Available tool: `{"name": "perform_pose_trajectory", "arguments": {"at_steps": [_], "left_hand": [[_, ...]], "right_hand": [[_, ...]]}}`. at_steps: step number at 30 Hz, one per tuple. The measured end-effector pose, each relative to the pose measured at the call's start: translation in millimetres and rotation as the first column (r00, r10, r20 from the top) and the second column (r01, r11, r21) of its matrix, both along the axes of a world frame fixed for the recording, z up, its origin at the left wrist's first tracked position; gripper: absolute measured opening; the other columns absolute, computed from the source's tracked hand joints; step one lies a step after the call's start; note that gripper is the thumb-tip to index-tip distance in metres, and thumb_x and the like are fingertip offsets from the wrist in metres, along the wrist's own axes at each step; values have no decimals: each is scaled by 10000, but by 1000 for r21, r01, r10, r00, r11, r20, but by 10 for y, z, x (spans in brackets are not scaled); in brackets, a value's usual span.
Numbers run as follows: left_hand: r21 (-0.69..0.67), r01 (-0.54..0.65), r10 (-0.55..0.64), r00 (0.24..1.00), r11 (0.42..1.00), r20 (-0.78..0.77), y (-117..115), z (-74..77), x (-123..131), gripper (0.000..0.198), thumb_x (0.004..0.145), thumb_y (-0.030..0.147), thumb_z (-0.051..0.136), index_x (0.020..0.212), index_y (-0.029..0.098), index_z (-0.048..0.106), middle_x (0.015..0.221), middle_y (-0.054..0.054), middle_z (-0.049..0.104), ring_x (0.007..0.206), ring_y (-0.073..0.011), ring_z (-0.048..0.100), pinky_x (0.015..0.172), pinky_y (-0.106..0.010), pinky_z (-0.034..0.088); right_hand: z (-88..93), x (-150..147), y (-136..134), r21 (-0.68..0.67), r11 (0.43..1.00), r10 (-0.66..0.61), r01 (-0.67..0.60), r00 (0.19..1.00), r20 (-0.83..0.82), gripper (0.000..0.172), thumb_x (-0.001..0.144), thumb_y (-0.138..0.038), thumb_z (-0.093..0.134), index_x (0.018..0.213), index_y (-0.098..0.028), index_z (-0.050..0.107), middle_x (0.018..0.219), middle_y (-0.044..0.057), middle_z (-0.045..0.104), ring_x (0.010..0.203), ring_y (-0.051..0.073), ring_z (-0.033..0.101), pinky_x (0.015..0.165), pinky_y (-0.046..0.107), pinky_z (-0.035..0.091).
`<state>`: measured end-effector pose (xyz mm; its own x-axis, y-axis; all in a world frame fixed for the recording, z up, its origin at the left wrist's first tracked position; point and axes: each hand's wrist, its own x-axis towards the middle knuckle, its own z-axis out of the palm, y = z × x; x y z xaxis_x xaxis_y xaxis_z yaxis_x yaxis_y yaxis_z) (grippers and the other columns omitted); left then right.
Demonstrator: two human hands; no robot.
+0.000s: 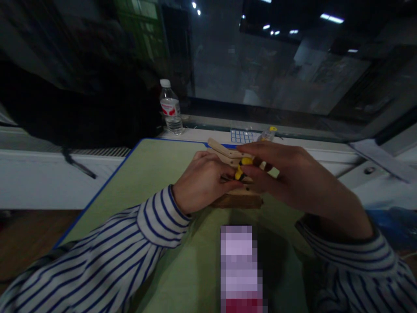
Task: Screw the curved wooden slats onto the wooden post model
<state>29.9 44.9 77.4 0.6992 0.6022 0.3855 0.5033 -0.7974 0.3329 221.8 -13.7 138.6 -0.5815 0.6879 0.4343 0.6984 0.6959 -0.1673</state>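
Observation:
A wooden piece with small holes (224, 150) stands on the green table, both hands around it. Between my hands is a small yellow and black object (245, 163). My right hand (283, 174) pinches this object with thumb and fingers from the right. My left hand (206, 180) is closed at the left side of the wooden piece, its fingertips close to the yellow and black object; what they grip is hard to make out. A darker wooden base (239, 201) shows under the hands.
The green table (156, 161) has a blue edge. Behind it on the white sill stand a water bottle (171, 108) and a clear container with a yellow cap (269, 133). A pixelated block (240, 261) lies near the front. A dark bag-like shape is at the left.

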Motion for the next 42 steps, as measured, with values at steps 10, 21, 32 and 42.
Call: {"name": "perform_pose_trajectory", "arguments": {"at_steps": [10, 21, 32, 42], "left_hand": [[-51, 67, -68, 997, 996, -20, 43, 35, -41, 132, 866, 319, 650, 944, 262, 741, 860, 4, 712, 847, -175, 637, 779, -304, 416], [-71, 152, -155, 987, 986, -38, 47, 46, -50, 141, 902, 244, 590, 958, 211, 714, 906, -26, 711, 882, -176, 636, 769, -289, 423], [-33, -39, 39, 999, 999, -9, -6, -11, -8, 167, 848, 391, 665, 897, 254, 748, 807, -8, 713, 863, -202, 636, 867, -362, 400], [-61, 24, -25, 1000, 998, -8, 11, 23, -21, 145, 861, 346, 657, 877, 234, 747, 775, -3, 709, 840, -180, 646, 795, -303, 429]], "right_hand": [[-21, -60, 6, -28, 1000, -1, 1, 1000, 29, 225, 944, -165, 491, 1091, -169, 662, 1104, 48, 716, 976, 166, 660, 840, 283, 477], [-21, -80, 12, 6, 997, -75, 75, 995, 63, 232, 954, -292, 511, 1047, -156, 675, 1031, 67, 727, 904, 187, 678, 777, 298, 481], [-58, -32, 23, 55, 995, -87, 84, 994, 65, 248, 941, -266, 537, 1111, -130, 656, 1032, 68, 727, 899, 185, 679, 753, 285, 483], [-20, -30, -22, -112, 993, -31, 34, 999, 27, 244, 937, -167, 495, 1129, -183, 645, 1070, 19, 709, 963, 156, 648, 802, 268, 468]]}}
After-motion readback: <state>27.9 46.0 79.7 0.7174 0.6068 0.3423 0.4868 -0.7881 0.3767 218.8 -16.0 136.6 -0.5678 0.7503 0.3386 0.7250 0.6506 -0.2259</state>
